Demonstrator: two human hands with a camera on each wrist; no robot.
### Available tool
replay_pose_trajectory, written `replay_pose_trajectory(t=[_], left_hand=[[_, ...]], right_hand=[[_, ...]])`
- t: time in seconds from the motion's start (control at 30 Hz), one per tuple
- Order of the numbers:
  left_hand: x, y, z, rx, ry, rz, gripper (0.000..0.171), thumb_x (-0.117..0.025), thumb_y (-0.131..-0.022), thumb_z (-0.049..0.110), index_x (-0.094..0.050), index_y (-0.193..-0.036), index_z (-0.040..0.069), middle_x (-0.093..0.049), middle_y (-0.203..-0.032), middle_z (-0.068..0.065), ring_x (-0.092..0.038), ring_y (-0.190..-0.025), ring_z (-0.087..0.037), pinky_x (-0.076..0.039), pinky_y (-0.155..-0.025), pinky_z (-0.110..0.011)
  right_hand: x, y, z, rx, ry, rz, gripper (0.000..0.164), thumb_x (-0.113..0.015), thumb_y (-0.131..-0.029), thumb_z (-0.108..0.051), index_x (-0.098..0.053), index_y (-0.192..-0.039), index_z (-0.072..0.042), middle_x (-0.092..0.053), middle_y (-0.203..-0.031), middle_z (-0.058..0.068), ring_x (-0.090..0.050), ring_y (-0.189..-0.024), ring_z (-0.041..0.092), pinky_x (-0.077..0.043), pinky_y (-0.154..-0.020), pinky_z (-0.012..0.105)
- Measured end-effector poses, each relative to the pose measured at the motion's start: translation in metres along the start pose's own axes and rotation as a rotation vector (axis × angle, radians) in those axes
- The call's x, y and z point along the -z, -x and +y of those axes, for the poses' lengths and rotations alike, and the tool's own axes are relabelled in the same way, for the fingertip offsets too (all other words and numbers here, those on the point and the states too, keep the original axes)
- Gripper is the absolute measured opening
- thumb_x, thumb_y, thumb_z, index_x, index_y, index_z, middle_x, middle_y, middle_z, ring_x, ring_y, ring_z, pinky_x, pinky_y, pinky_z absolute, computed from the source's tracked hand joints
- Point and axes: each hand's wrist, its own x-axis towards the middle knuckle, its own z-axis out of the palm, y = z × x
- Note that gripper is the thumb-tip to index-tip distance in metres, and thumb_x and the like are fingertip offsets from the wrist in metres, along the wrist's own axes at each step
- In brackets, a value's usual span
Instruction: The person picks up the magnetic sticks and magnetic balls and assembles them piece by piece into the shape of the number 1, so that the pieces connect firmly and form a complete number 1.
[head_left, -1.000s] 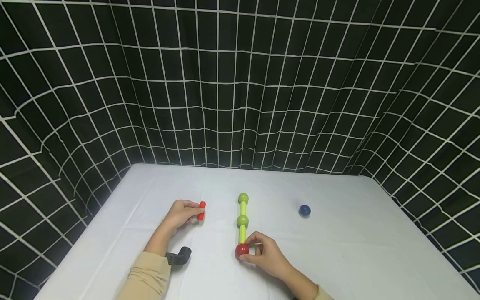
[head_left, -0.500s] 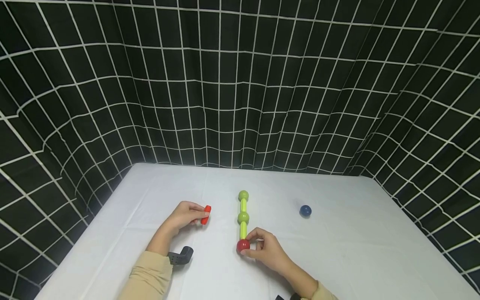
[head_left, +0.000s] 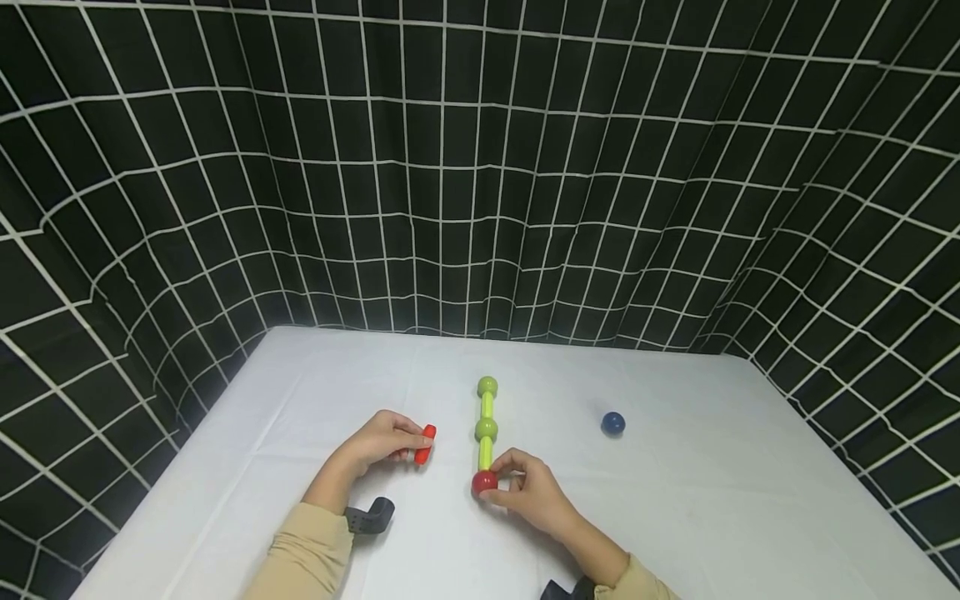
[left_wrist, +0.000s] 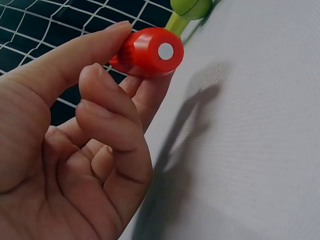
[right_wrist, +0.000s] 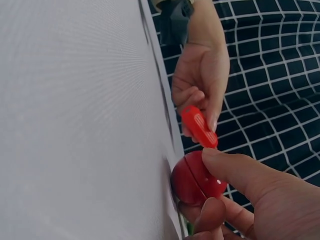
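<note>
At the near edge, two tan sleeves, the left one point(head_left: 303, 546) and the right one point(head_left: 636, 581), are cut off by the frame. So is the black wrist mount on the right point(head_left: 567, 591); the one on the left point(head_left: 372, 517) shows more fully.

Of the two hands, the right hand point(head_left: 538, 498) is nearer, pinching a red ball point(head_left: 484, 483) between thumb and fingers. The ball sits at the near end of a straight chain, and the fingers partly cover its right side. A little farther off and to the left, the left hand point(head_left: 384, 440) pinches a red stick point(head_left: 425, 445), apart from the chain. The thumb hides its middle; one end shows a pale round disc.

Beyond the red ball come a yellow-green rod point(head_left: 486, 453), a green ball point(head_left: 486, 429), a second rod point(head_left: 487, 406) and the farthest green ball point(head_left: 487, 386). From the left wrist, one green ball is cut off at the top, and which one is hard to tell. A blue ball point(head_left: 613, 424) lies well to the right.

Faintly creased white cloth covers the counter point(head_left: 712, 500). Behind it and along both sides hangs a black curtain point(head_left: 459, 185) with a wavy white grid.
</note>
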Motion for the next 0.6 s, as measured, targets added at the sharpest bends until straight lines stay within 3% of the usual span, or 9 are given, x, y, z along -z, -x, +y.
replay_pose_trajectory(t=[0.6], left_hand=[[-0.006, 0.01, 0.004, -0.067, -0.13, -0.271, 0.021, -0.074, -0.077, 0.019, -0.071, -0.085, 0.0, -0.055, -0.057, 0.004, -0.044, -0.048, -0.005, -0.037, -0.048, -0.018]], right_hand=[[0.0, -0.012, 0.002, -0.009, 0.021, 0.031, 0.031, -0.076, -0.075, -0.015, -0.059, -0.098, -0.002, -0.063, -0.101, 0.013, -0.038, -0.046, 0.003, -0.032, -0.042, 0.014]])
